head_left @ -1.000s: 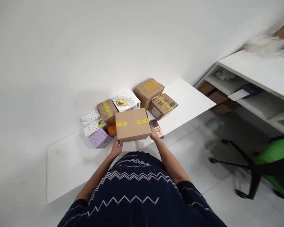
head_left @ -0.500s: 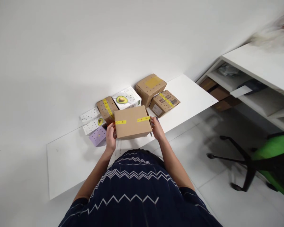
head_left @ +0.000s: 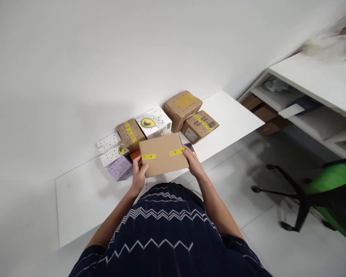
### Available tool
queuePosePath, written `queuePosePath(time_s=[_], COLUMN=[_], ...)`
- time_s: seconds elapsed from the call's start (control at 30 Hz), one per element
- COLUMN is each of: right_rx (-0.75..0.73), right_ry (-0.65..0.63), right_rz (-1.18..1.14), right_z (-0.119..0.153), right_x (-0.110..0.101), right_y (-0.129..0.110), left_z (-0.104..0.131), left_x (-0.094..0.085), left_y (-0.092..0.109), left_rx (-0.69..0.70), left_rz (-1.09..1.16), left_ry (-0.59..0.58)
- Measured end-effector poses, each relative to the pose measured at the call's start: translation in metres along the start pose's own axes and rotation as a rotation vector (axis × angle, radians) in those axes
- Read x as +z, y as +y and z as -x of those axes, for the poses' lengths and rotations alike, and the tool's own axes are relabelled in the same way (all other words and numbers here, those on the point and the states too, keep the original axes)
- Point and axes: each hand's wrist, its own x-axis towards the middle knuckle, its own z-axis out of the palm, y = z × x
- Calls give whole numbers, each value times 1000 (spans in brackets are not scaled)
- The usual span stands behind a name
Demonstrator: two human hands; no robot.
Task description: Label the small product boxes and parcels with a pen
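A plain brown cardboard box [head_left: 163, 161] with two strips of yellow tape is held between my hands, above the front of the white table [head_left: 80, 204]. My left hand [head_left: 138, 173] grips its left end, the thumb on the near face. My right hand [head_left: 192, 161] closes on its right end by the yellow tape. Just beyond the held box stand a white avocado box [head_left: 154, 121] and a smaller taped brown box [head_left: 130, 134]. An orange item [head_left: 135, 154] shows partly by my left fingers, and a dark item is partly hidden behind my right hand.
Two more brown boxes, one larger [head_left: 182, 109] and one labelled [head_left: 200, 126], stand toward the table's right. Small white boxes [head_left: 113, 154] and a purple box [head_left: 120, 168] stand left. A white shelf unit [head_left: 314, 73] and a green chair [head_left: 334, 184] are at the right.
The held box has come slightly nearer my body and tilted, uncovering more of the avocado box's front, the orange item and a dark item. My left thumb now lies on the box's near face.
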Motion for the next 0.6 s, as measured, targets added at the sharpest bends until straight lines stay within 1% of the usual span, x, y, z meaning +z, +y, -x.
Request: queuePosePath(time_s=[0.07,0.13,0.2,0.27,0.33,0.4,0.5,0.53,0.57,0.6], right_rx=[30,42,56,51,0,-89,-215,-258,-301,-342], right_ry=[-32,-21,5,33,67,79,15,-7,-20,-21], right_rz=[-94,-161,-176,-147,-85,-21,23,22,16,8], right_z=[9,21,34,47,57,67,79,84,87,91], right_x=[-5,-11,-19,-27,-33,-37,-41,-42,-43,-44], right_y=[-1,-7,-16,-25,-34,-42,-53,-56,-60,-63], left_z=[12,23,30,32,29,22,11,8,6,5], left_x=[-3,-3,0,4,8,11,15,16,16,17], left_y=[3,9,18,28,38,48,65,71,76,82], left_rx=[-56,-123,-188,-239,-298,-382,-528,-549,-542,-505], left_rz=[124,235,300,333,358,381,391,389,383,376], left_ry=[-37,-45,-36,-22,-7,-20,-93,-117,-147,-186])
